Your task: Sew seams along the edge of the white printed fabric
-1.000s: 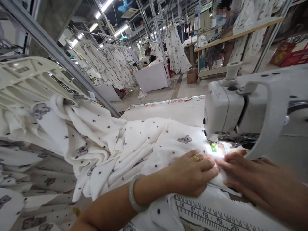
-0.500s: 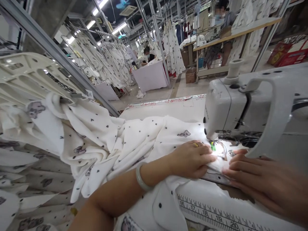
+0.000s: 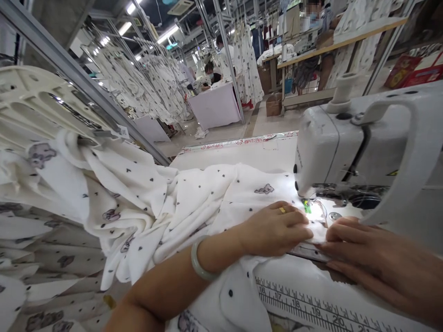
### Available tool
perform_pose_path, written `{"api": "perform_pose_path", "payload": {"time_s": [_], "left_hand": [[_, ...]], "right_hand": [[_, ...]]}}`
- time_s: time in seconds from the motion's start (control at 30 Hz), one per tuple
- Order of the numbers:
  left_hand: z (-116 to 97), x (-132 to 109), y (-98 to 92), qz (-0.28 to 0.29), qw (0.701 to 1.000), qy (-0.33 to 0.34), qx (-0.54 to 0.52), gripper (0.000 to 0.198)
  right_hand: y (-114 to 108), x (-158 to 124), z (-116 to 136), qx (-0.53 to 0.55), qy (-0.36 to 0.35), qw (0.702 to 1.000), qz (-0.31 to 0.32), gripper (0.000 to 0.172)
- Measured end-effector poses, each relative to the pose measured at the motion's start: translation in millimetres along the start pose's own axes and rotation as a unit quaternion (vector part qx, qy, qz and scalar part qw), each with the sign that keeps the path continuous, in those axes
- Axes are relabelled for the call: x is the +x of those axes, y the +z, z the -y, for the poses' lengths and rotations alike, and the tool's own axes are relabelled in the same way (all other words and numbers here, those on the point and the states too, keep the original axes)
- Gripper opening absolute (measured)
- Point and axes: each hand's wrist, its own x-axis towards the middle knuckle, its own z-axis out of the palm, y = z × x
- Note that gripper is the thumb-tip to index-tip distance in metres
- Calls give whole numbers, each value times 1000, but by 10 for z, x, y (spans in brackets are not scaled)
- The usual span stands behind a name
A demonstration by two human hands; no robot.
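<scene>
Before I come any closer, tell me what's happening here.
A person is working at a white sewing machine. Their left hand rests on white printed fabric, close to the lit needle area, and their right hand is by the fabric's edge. More of it lies in folds on the table.

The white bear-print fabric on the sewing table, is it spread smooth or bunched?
Partly bunched: the white bear-print fabric shows loose folds toward picture left, but lies smoother near the sewing machine.

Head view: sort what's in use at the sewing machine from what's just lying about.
In use:
sewing machine
white printed fabric, left hand on it, right hand beside it

Seemingly just around:
cardboard box
crumpled white cloth
hanging garments
</scene>
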Motion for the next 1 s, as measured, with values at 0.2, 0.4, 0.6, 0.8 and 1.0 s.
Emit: {"api": "perform_pose_path", "payload": {"time_s": [0.2,0.4,0.6,0.8,1.0], "left_hand": [[-88,-1,2,3,998,2,60,24],[-127,-9,-8,-26,993,12,111,20],[-165,-28,-6,10,995,3,98,21],[-175,-24,38,35,994,-31,99,22],[-59,48,75,66,991,-44,111,20]], "right_hand": [[-37,-24,0,-43,-28,999,-13,24],[-5,-54,-32,-49,-36,998,-5,21],[-15,-49,-16,-35,-12,999,19,20],[-48,11,1,-83,-27,996,-1,20],[-89,83,21,-166,-45,983,-66,32]]}}
